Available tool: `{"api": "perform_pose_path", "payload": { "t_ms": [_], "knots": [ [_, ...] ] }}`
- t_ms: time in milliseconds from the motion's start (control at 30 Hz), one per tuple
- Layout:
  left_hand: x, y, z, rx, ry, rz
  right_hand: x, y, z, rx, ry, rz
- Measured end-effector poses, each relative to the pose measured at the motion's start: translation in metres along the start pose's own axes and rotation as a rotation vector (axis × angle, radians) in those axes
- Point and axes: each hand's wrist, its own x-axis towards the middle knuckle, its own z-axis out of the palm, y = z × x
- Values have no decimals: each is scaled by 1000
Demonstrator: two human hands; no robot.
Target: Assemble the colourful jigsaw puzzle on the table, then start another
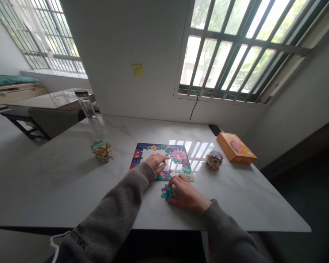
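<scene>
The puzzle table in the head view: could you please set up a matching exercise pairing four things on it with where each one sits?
Things:
1. orange box
2. water bottle
3. loose teal piece
4. phone

Places:
A. at the fingers of the right hand, just in front of the puzzle
B. far edge of the table, near the wall below the window
C. far left corner of the table
D. right of the puzzle, beyond the right-hand stack of pieces

Pairs: 1-D, 2-C, 3-A, 4-B
</scene>
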Motion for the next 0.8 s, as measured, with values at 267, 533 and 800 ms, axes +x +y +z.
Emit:
{"api": "perform_pose_path", "payload": {
  "t_ms": [267, 533, 800],
  "knots": [
    [0, 5, 2, -5, -17, 16, 1, -1, 2, 16, -1, -39],
    [2, 8, 1, -98, 51, 51, 5, -5, -1, 338, 3, -3],
    [2, 17, -12, -264, 257, 36, 62, 35, -26, 856, 566, 229]
  ]
}}
